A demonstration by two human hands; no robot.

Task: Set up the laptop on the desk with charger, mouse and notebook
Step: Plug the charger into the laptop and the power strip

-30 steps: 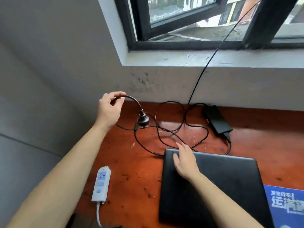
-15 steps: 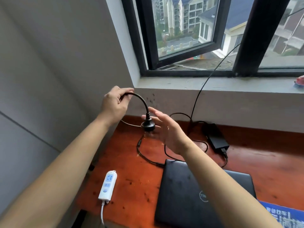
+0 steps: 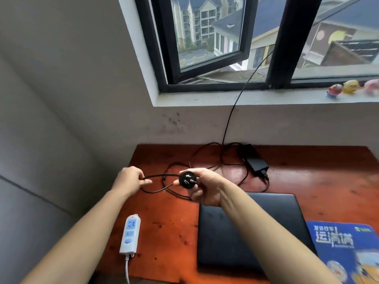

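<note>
My right hand [image 3: 205,186] grips the round black charger plug [image 3: 187,179], its three metal prongs facing me, above the reddish desk [image 3: 170,226]. My left hand [image 3: 130,180] pinches the black cable [image 3: 158,176] a short way left of the plug. The rest of the cable lies in loose loops on the desk and runs to the black charger brick [image 3: 254,160] near the wall. A closed black laptop [image 3: 231,236] lies flat at the desk's front, partly under my right forearm. No mouse is visible.
A white and blue power strip [image 3: 130,234] lies at the desk's front left, its cord dropping off the edge. A blue printed pad [image 3: 344,247] sits right of the laptop. Another thin black wire [image 3: 235,107] climbs the wall to the open window. Small toys [image 3: 348,88] stand on the sill.
My right hand left the laptop lid, rose and took hold of the plug. My left hand slid along the cable and both hands came lower. The camera tilted up.
</note>
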